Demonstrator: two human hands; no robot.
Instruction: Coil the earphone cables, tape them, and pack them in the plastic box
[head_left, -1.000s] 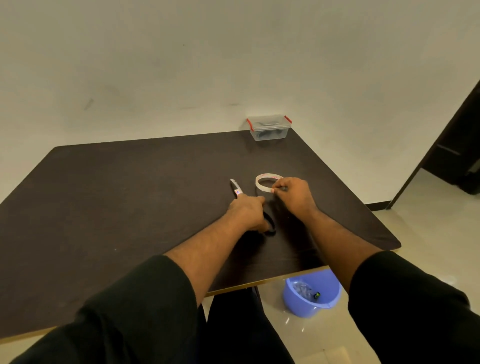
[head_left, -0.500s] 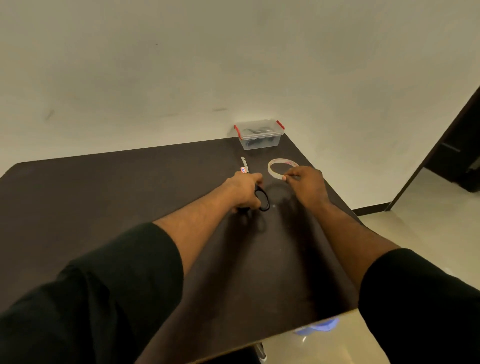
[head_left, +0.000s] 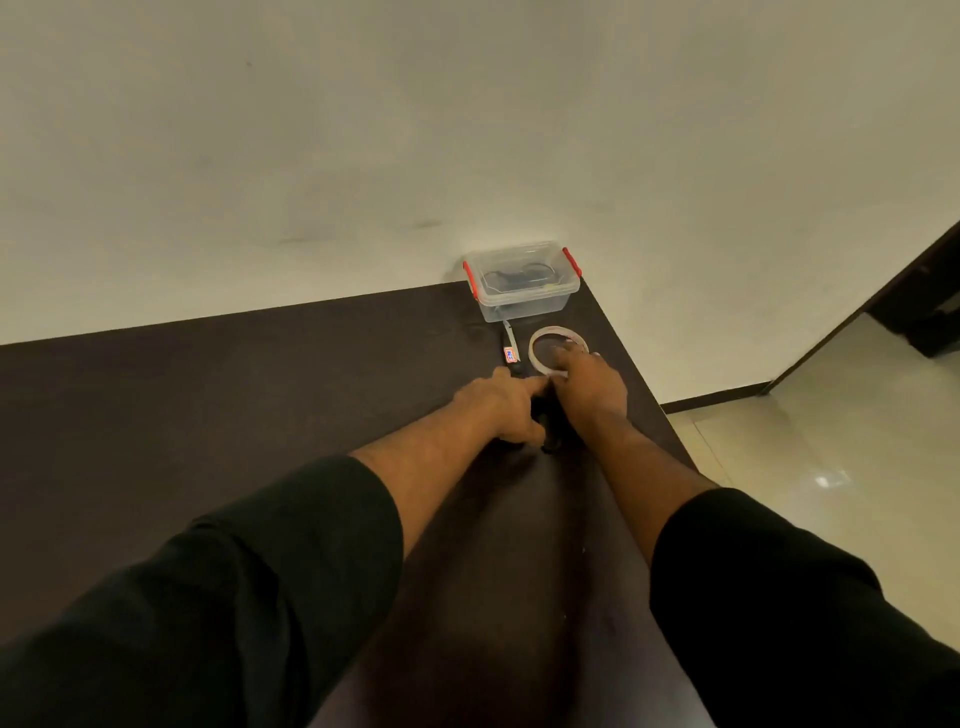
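- Dark brown matte wooden table (head_left: 260, 415) runs up to a plain off-white wall, with glossy pale floor tiles off its right edge.
- Left hand (head_left: 501, 408) curls over a black coiled earphone cable (head_left: 545, 423) and holds it against the tabletop; only a small dark loop shows between the two hands.
- Right hand (head_left: 584, 387) reaches onto the white ring-shaped roll of tape (head_left: 557, 348), fingers bent on its near rim; whether it has the loose end pinched cannot be told.
- By my reading the taping step is in hand: the coil is made but not yet bound.
- Next move likely calls for drawing out a short strip while the left hand pins the springy loops.
- Just left of the roll lies a slim cutter with a white blade and black handle (head_left: 508, 349), probably for cutting the strip.
- Beyond, at the far corner, sits the clear plastic box with red latches (head_left: 522, 280), lid on, dark cable shapes inside.
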